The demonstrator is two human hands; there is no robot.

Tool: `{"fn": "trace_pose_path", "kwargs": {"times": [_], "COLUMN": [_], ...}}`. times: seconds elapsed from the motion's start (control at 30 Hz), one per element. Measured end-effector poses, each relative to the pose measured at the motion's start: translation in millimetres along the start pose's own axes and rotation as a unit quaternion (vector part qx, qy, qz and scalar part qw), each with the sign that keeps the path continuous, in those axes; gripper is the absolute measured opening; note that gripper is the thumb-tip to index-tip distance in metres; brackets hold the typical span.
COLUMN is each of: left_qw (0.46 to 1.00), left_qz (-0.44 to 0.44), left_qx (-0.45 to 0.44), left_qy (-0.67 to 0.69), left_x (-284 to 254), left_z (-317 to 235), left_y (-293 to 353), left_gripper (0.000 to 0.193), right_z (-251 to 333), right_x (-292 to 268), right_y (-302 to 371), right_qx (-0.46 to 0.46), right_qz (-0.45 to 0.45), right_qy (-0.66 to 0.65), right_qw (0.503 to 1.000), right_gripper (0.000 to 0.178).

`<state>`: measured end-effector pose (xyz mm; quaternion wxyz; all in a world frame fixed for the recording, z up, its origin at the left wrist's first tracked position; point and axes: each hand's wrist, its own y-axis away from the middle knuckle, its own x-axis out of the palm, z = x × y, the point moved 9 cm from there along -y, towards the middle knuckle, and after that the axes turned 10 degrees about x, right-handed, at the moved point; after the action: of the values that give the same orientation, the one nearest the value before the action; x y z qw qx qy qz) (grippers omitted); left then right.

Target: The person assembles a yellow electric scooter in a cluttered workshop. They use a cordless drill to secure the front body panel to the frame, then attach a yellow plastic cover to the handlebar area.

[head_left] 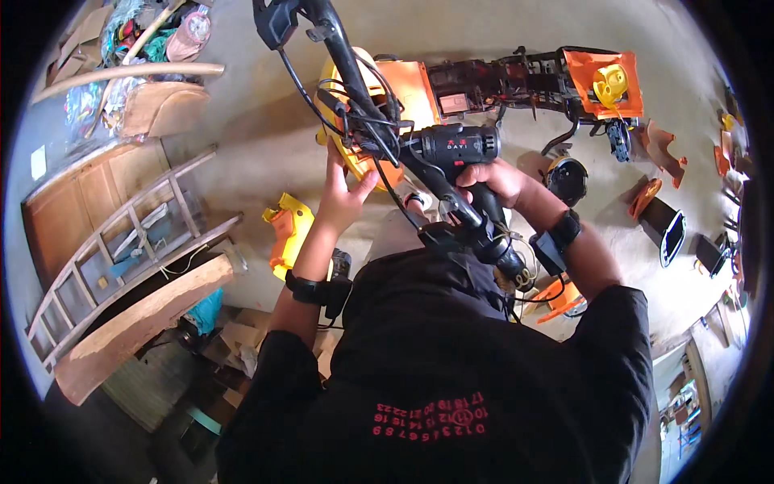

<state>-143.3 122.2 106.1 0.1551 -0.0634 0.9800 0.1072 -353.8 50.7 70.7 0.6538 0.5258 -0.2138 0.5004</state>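
Observation:
My right hand point(501, 182) is wrapped round the grip of a black cordless drill point(461, 147), whose front end points left toward the handlebar stem. My left hand point(347, 192) holds the lower edge of a yellow plastic body panel point(355, 161), with the thumb apart from the fingers; some fingertips are hidden behind it. The black handlebar point(355, 68) of a stripped scooter crosses over both, with loose cables point(385, 113) around its stem. Behind the panel sits an orange plate point(409, 89). The drill's tip is lost among the cables, so I cannot tell what it touches.
The scooter's bare black frame point(516, 81) stretches right to an orange piece bearing a yellow part point(611, 87). A yellow and orange panel point(289, 234) lies left of my forearm. Black and orange parts lie on the floor at right. A wooden ladder point(133, 234) leans at left.

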Motion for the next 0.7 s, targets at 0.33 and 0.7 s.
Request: {"fn": "trace_pose_path", "kwargs": {"times": [0.33, 0.7], "left_qw": [1.000, 1.000], "left_qz": [-0.004, -0.002], "left_qx": [-0.002, -0.010], "left_qy": [-0.010, -0.020], "left_x": [0.4, -0.2], "left_z": [-4.4, 0.8], "left_y": [-2.3, -2.1], "left_gripper": [0.081, 0.090], "right_z": [10.0, 4.1], "right_x": [-3.2, -8.5], "right_y": [6.1, -2.5], "right_qx": [-0.005, 0.018], "right_qz": [-0.031, 0.006], "right_qy": [0.022, -0.022], "right_qw": [0.999, 1.000], "right_gripper": [0.029, 0.032]}}
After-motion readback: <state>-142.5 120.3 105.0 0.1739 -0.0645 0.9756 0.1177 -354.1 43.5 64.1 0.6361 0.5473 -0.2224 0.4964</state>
